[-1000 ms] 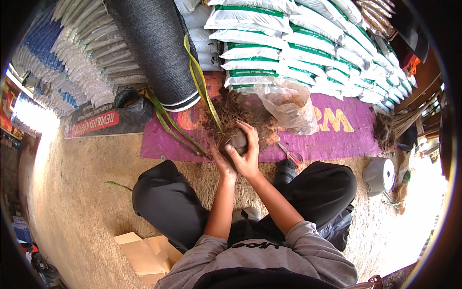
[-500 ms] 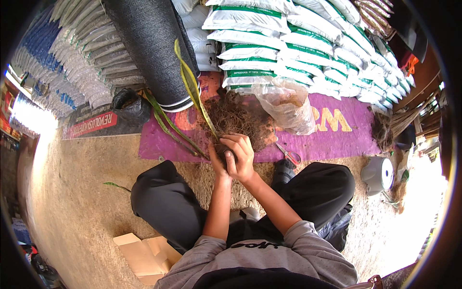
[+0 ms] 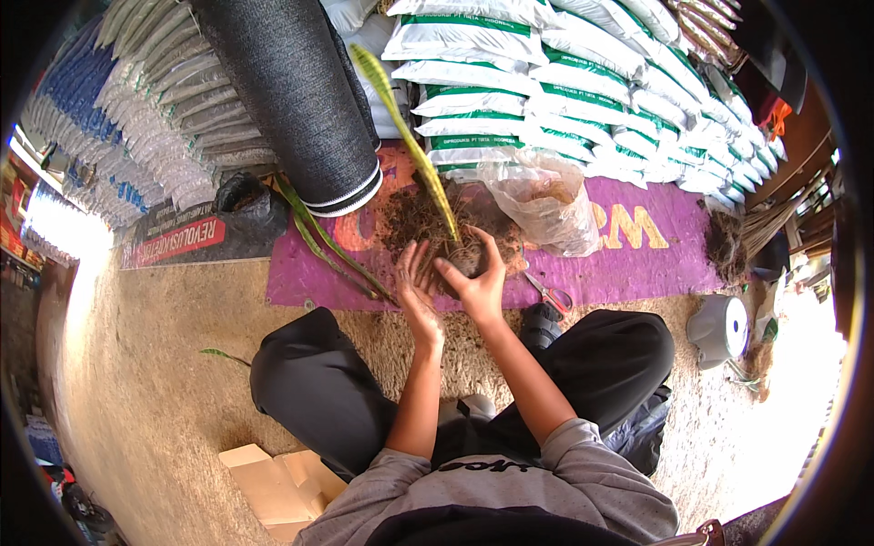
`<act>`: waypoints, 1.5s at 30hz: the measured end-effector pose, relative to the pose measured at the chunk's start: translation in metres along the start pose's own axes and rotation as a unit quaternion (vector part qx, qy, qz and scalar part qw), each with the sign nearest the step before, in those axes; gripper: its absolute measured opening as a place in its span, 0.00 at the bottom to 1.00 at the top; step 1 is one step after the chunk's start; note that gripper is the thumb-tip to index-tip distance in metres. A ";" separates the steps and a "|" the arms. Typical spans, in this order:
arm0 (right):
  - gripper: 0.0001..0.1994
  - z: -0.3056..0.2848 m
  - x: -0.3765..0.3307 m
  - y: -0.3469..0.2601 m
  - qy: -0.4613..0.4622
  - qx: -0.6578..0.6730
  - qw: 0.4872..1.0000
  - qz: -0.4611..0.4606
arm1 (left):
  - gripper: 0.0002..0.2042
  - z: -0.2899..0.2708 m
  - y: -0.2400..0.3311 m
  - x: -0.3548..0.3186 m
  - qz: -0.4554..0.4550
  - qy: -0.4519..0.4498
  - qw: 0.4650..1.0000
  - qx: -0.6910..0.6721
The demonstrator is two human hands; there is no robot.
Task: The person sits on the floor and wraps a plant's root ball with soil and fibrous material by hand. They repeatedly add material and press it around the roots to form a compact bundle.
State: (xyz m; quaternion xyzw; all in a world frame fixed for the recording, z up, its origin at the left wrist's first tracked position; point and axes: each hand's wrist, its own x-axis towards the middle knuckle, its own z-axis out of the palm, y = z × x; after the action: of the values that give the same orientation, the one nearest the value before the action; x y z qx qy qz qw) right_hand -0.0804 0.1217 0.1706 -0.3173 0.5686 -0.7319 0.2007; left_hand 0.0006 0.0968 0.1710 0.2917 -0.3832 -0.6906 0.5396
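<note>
A snake plant point(image 3: 411, 146) with one long yellow-green leaf stands tilted to the left over a heap of soil and roots point(image 3: 410, 214). Around the right side of its root ball point(image 3: 469, 255) curves my right hand point(image 3: 481, 287), thumb in front and fingers behind. My left hand point(image 3: 419, 296) is just left of the ball, palm turned toward it with fingers stretched and apart; whether it touches the roots I cannot tell. Left of the hands, loose long green leaves point(image 3: 328, 246) lie on the purple banner point(image 3: 637, 273). Red-handled scissors point(image 3: 553, 296) rest right of my right hand.
A clear plastic bag point(image 3: 551, 214) of brown material stands behind the scissors. Far left are a black plastic planting bag point(image 3: 248, 205) and a dark mesh roll point(image 3: 291, 100). White sacks point(image 3: 478, 96) are stacked behind. A grey pot point(image 3: 715, 329) lies right; cardboard point(image 3: 273, 482) lies near left.
The hands have parted from being pressed together. My left hand has opened, while the plant's leaf and my right hand have shifted to the right.
</note>
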 end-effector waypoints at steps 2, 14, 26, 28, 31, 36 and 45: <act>0.27 -0.001 0.004 -0.005 -0.009 0.061 0.998 0.005 | 0.26 0.000 0.004 0.004 -0.019 0.047 0.999 0.001; 0.21 0.008 -0.020 -0.006 -0.061 -0.188 0.960 -0.196 | 0.17 -0.004 -0.009 0.002 -0.096 0.033 0.987 -0.128; 0.34 0.009 -0.013 -0.020 -0.061 -0.163 0.981 -0.089 | 0.25 -0.004 -0.001 0.004 0.000 -0.010 0.995 -0.101; 0.37 0.008 -0.010 -0.017 -0.042 -0.033 0.998 -0.020 | 0.25 -0.003 -0.002 0.003 0.063 0.000 0.996 -0.057; 0.35 0.006 -0.010 -0.028 -0.074 0.028 0.997 0.003 | 0.25 -0.005 -0.004 0.009 -0.027 0.012 0.997 -0.075; 0.36 0.003 -0.014 -0.022 -0.116 -0.210 0.964 -0.113 | 0.28 0.003 -0.001 0.000 -0.201 0.015 0.955 -0.218; 0.28 0.002 -0.016 -0.021 -0.088 -0.231 0.956 -0.156 | 0.30 -0.006 -0.027 0.001 -0.140 -0.006 0.972 -0.190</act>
State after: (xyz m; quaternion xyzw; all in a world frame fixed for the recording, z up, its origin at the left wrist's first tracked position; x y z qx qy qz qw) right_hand -0.0660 0.1359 0.1870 -0.5030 0.6455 -0.5720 0.0550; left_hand -0.0091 0.0979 0.1451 0.2309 -0.2038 -0.8210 0.4808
